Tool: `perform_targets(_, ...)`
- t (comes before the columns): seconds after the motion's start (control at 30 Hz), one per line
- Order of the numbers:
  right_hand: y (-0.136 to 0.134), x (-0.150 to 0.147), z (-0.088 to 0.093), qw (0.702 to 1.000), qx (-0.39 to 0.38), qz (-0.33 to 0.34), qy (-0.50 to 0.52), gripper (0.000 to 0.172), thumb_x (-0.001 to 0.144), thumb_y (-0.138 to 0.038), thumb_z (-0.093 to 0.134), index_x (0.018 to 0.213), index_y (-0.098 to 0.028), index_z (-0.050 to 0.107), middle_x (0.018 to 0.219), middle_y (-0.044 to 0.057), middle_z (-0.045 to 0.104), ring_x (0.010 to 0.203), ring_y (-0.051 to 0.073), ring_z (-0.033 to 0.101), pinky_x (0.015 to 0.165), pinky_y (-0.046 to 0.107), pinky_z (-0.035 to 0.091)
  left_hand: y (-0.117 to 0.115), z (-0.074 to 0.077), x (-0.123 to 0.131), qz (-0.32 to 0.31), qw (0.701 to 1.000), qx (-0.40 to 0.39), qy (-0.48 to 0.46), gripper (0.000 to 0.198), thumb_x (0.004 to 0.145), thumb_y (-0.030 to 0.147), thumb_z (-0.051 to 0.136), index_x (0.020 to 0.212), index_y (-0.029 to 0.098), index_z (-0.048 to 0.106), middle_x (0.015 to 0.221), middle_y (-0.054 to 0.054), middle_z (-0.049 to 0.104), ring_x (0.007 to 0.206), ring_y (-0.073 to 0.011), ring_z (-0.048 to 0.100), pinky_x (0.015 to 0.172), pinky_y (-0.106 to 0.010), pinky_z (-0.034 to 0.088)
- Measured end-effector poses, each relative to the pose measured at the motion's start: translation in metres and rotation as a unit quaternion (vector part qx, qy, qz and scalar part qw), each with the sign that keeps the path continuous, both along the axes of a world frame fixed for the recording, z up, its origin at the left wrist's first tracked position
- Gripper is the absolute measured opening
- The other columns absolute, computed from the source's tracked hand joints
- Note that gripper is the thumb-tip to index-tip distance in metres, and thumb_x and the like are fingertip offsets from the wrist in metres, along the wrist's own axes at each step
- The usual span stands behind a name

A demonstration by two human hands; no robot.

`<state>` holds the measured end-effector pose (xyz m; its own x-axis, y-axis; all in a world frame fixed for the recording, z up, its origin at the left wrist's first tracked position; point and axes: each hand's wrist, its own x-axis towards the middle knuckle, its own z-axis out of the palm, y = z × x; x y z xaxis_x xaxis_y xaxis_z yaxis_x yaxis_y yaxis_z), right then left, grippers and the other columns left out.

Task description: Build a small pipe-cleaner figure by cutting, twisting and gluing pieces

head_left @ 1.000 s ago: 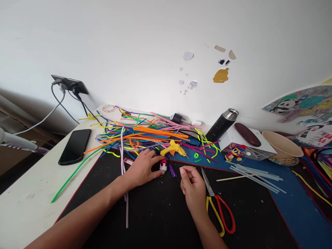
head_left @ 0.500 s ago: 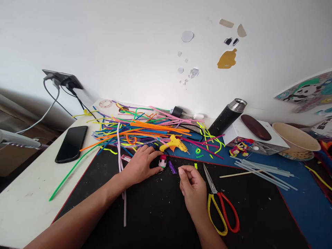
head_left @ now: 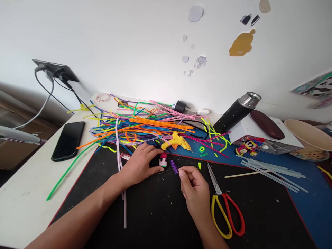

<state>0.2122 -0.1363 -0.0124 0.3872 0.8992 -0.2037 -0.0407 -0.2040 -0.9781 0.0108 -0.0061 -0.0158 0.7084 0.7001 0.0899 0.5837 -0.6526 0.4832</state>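
My left hand lies on the black mat, its fingers curled round a small pink and white figure with a red top. My right hand hovers just right of it, fingers bent into a loose pinch with nothing plainly in them. A short purple piece lies between the two hands, close to my right fingertips. A yellow glue gun rests just behind the figure.
A heap of coloured pipe cleaners covers the back of the table. Scissors with red and yellow handles lie right of my right hand. A phone, a black flask, clear glue sticks, a white box and a bowl stand around.
The camera has tilted down and left, so everything sits higher and further right in view. My right hand has edged toward the purple piece. The left hand stays on the figure.
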Motion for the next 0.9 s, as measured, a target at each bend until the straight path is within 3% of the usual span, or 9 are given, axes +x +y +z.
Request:
perform_targets(0.57,0.001,-0.002,0.001,1.0,-0.007,0.003,-0.006,0.038,0.095,-0.058,0.073,0.093,-0.02,0.074,0.061,-0.005,0.048,0.047,0.01,0.038,0.04,0.022,0.028,0.001,-0.003,-0.001,-0.001,1.0,0.008,-0.027,0.048,0.093,0.044,0.081,0.133,0.021,0.069,0.115,-0.01,0.071,0.107,-0.0312,0.061,0.097,-0.046,0.049)
perform_targets(0.7,0.002,-0.001,-0.001,1.0,-0.007,0.004,0.0,0.038,0.096,-0.058,0.073,0.093,-0.02,0.074,0.062,-0.006,0.046,0.047,0.01,0.036,0.04,0.022,0.026,0.001,-0.001,-0.001,0.003,0.998,-0.004,-0.059,0.051,0.092,0.051,0.081,0.133,0.022,0.068,0.108,-0.008,0.071,0.102,-0.0299,0.061,0.095,-0.044,0.05)
perform_targets(0.8,0.002,-0.001,-0.002,1.0,-0.009,0.002,-0.003,0.036,0.096,-0.056,0.073,0.093,-0.02,0.074,0.062,-0.006,0.045,0.047,0.01,0.037,0.04,0.022,0.026,0.001,0.003,-0.002,0.015,0.993,-0.035,-0.108,0.047,0.094,0.057,0.077,0.127,0.024,0.07,0.101,-0.006,0.07,0.098,-0.028,0.063,0.091,-0.041,0.05)
perform_targets(0.9,0.002,0.0,-0.001,1.0,-0.008,0.002,-0.006,0.036,0.096,-0.056,0.073,0.094,-0.02,0.074,0.061,-0.006,0.045,0.046,0.01,0.037,0.04,0.023,0.027,0.0,0.008,-0.004,0.07,0.982,-0.064,-0.165,0.032,0.097,0.052,0.074,0.111,0.024,0.069,0.097,-0.004,0.068,0.093,-0.025,0.063,0.084,-0.037,0.049)
